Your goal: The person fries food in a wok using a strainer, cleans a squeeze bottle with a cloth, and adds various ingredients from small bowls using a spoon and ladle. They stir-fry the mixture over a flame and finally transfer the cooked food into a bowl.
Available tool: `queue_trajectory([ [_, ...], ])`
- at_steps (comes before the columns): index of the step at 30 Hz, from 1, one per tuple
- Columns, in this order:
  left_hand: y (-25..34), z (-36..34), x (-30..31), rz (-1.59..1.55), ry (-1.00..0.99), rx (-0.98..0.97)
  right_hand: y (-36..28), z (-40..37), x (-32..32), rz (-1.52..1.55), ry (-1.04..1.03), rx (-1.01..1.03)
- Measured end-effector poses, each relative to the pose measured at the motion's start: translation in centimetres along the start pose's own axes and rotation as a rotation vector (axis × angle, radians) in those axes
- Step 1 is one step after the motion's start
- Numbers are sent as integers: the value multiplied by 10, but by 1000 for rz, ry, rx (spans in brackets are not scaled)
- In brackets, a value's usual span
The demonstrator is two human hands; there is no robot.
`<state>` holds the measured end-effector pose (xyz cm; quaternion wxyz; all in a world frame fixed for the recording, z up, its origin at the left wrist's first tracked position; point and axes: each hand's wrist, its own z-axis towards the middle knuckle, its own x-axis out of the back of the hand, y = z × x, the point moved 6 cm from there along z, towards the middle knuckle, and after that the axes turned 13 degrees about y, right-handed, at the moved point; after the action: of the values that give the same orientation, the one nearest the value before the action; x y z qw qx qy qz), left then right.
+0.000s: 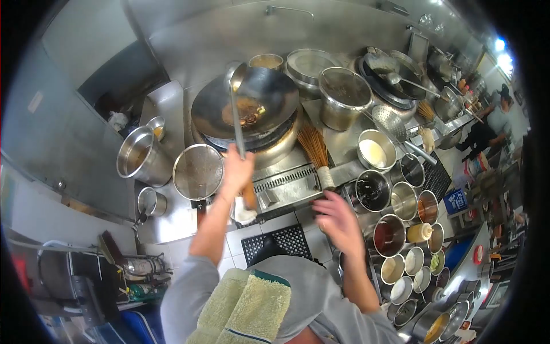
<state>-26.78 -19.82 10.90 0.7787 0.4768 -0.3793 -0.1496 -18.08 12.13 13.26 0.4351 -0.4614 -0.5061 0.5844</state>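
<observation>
My left hand (pixel 238 170) is closed around the handle of a long metal ladle (pixel 237 123). The bowl of the ladle is raised over the far part of a black wok (pixel 275 97) on the burner. Brown sauce with dark and pale pieces of food (pixel 250 112) lies at the bottom of the wok. Just below my left hand is a wooden handle (pixel 249 195) with a white cloth (pixel 244 213) near its end. My right hand (pixel 339 222) is held in the air, holding nothing, fingers apart and slightly blurred. It is nearest to a bamboo wok brush (pixel 314 148) and a pot of dark sauce (pixel 372 191).
A round mesh strainer (pixel 198 172) and tall pot (pixel 137 153) stand left of the wok. On the right are a stockpot (pixel 344 103), a perforated skimmer (pixel 389 122), a second wok (pixel 401 71) and several seasoning containers (pixel 404 202). Another person (pixel 497 123) stands far right.
</observation>
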Motion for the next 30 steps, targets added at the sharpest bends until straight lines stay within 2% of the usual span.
queue_trajectory([
  [1,27,-16,-1,-56,39,-56,23,21,-45,70,-168,-126],
  [2,45,-25,-3,-108,54,-52,28,43,-83,8,-310,-125],
  [3,61,-31,-6,-135,-12,13,33,62,-111,163,-347,-141],
  [4,70,-35,-9,-168,70,-220,29,86,-125,-19,-315,68],
  [6,61,-28,-3,-352,-37,-476,27,118,-115,151,-29,-83],
  [7,50,-23,8,-287,-77,-463,20,123,-117,32,-31,-70],
  [8,32,-19,15,-295,-154,-364,14,125,-118,-85,-31,-58],
  [9,14,-17,21,-306,-233,-268,7,125,-120,-72,-13,-149],
  [10,-2,-17,23,-318,-316,-175,13,131,-114,107,-40,-195],
  [12,-31,-26,34,-222,-286,-186,-3,125,-99,487,-109,-353],
  [14,-37,-24,36,-167,-251,-208,-3,130,-90,679,-286,-395],
  [15,-34,-25,35,-161,-234,-216,2,144,-87,417,-308,-382],
  [17,-32,-38,28,-114,-234,-243,12,188,-84,47,-209,-411],
  [18,-22,-41,28,-16,-128,-390,7,212,-89,-10,-216,-275],
  [20,-7,-37,23,28,-115,-441,19,251,-88,-61,-323,-376],
  [22,16,-29,28,129,18,-533,31,275,-81,-241,-356,-327],
  [24,32,-16,24,230,100,-572,33,283,-80,-239,-330,-342],
  [27,53,7,6,334,228,-628,32,272,-79,-243,-341,-459],
  [28,57,15,1,358,282,-649,30,265,-84,-140,-343,-551],
  [30,47,33,-19,493,193,-599,29,249,-98,70,-339,-725],
])
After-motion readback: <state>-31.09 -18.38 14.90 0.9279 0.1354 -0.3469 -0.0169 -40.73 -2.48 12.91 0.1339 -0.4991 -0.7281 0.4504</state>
